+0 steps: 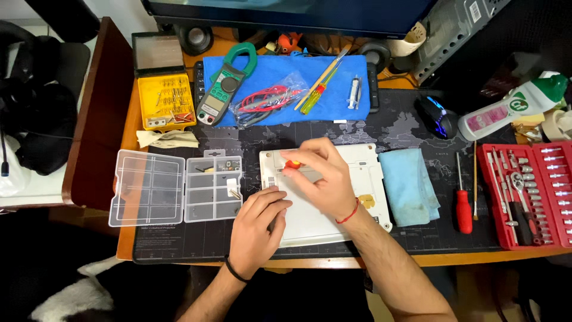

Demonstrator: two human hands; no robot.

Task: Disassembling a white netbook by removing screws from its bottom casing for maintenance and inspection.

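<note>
Left hand [257, 229] pressed flat on white device [325, 200] at counter [179, 235] centre, steadying it | right hand [319, 176] pinching red-handled screwdriver [292, 164] upright on its top-left corner | open parts organiser [179, 188] just left for screws

Bare dark desk mat [196, 238] near, between clear plastic compartment box [179, 188] left and folded blue cloth [410, 185] right.
</note>
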